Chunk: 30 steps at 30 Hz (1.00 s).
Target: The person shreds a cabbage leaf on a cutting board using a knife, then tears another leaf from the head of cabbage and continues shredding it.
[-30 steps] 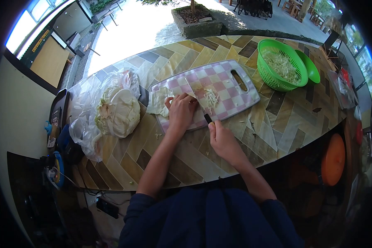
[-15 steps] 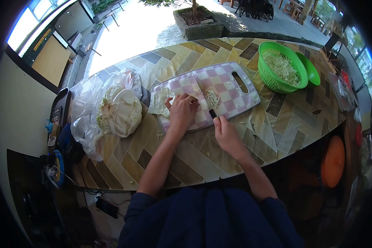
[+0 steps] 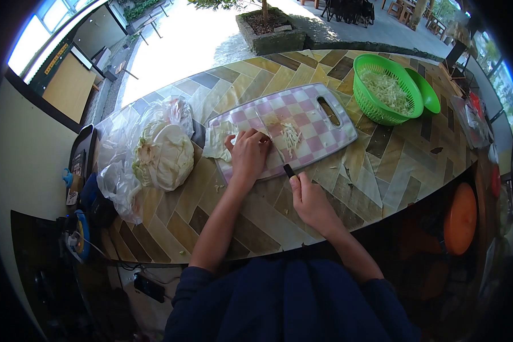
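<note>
My right hand (image 3: 312, 200) is wrapped round the black handle of a knife (image 3: 290, 171), whose thin blade slants up and left across the pink-and-white checked cutting board (image 3: 319, 137). Left of the blade, my left hand (image 3: 249, 149) presses down with curled fingers on pale cabbage leaves (image 3: 218, 142); part of the stack is hidden beneath it. Thin cabbage shreds (image 3: 290, 137) lie just right of the blade. A partly cut cabbage head (image 3: 166, 154) rests to the left of the board on a clear plastic bag (image 3: 117, 171).
A green colander (image 3: 382, 105) of shredded cabbage stands right of the board, with a green bowl (image 3: 426, 94) behind it. Plastic packets (image 3: 472, 122) lie at the table's right end. A dark tray (image 3: 82, 148) sits at the left edge. An orange round object (image 3: 459, 219) is below the table's right side.
The knife and my right hand have shifted left and slightly towards me. The shreds now lie apart from the blade. My left hand stays on the leaves.
</note>
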Each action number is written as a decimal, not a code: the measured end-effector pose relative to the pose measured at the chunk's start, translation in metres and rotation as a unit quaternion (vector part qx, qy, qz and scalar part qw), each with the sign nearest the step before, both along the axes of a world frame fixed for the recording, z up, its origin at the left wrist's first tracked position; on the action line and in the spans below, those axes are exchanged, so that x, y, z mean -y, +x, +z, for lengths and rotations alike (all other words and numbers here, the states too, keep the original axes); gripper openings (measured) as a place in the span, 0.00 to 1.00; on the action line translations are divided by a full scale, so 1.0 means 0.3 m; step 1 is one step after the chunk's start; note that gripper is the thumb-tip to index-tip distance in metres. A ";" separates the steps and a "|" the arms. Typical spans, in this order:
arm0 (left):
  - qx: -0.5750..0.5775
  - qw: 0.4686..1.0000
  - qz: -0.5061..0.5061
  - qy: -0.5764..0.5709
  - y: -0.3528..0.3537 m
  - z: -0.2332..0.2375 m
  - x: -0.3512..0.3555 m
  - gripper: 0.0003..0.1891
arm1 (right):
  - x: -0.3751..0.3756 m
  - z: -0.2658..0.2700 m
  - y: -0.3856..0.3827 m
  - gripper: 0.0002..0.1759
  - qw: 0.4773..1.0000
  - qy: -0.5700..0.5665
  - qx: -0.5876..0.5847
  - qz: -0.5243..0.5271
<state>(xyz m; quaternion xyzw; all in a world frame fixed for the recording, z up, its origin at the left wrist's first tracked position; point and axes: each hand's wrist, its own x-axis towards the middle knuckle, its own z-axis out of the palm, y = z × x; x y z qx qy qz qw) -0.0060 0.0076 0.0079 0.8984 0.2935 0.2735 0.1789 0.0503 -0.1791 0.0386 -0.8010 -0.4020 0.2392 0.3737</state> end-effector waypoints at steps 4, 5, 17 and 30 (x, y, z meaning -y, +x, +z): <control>-0.005 1.000 0.003 0.007 0.001 -0.002 0.001 0.05 | -0.021 -0.001 -0.009 0.18 1.000 0.000 0.025 0.000; -0.007 1.000 0.005 0.008 0.001 -0.002 0.000 0.05 | -0.030 -0.005 -0.009 0.18 0.999 -0.005 0.033 0.001; 0.022 1.000 0.010 0.009 0.004 0.005 0.009 0.05 | -0.058 -0.027 0.010 0.17 0.999 -0.015 0.039 -0.004; -0.003 1.000 0.004 0.003 -0.007 0.007 0.001 0.05 | -0.018 -0.020 0.000 0.20 1.000 0.020 -0.003 -0.008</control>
